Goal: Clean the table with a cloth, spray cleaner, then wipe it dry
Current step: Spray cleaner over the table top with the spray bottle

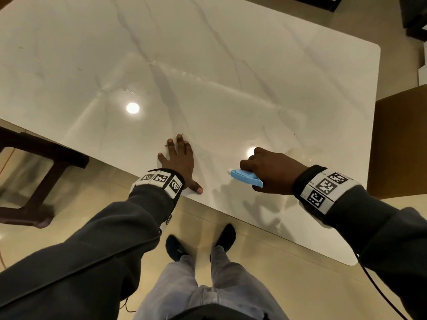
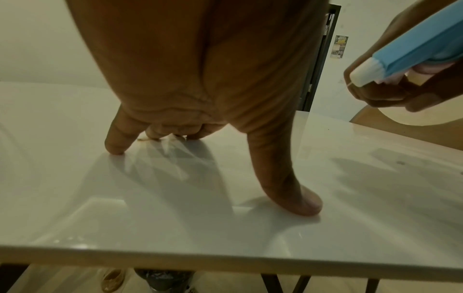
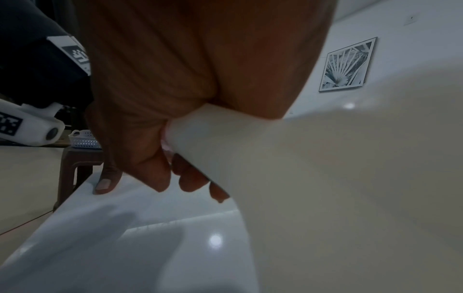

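Observation:
The white marble table (image 1: 208, 65) fills the head view, with a wet streak across its middle. My left hand (image 1: 180, 160) rests flat near the front edge, fingers spread; in the left wrist view its fingertips (image 2: 114, 146) and thumb press on the table top (image 2: 125, 208). To its right my right hand (image 1: 268, 172) grips a spray bottle with a blue trigger head (image 1: 246, 177) and white nozzle pointing left. The spray head (image 2: 415, 49) hangs above the table. In the right wrist view my fingers (image 3: 150, 172) wrap the bottle's white body (image 3: 313, 178). No cloth is in view.
A dark wooden stool (image 1: 39, 172) stands left of the table. A brown chair back (image 1: 399, 142) stands at the right edge. My feet (image 1: 201, 243) are on the beige floor just before the table. A white perforated basket (image 3: 84, 139) sits on the stool.

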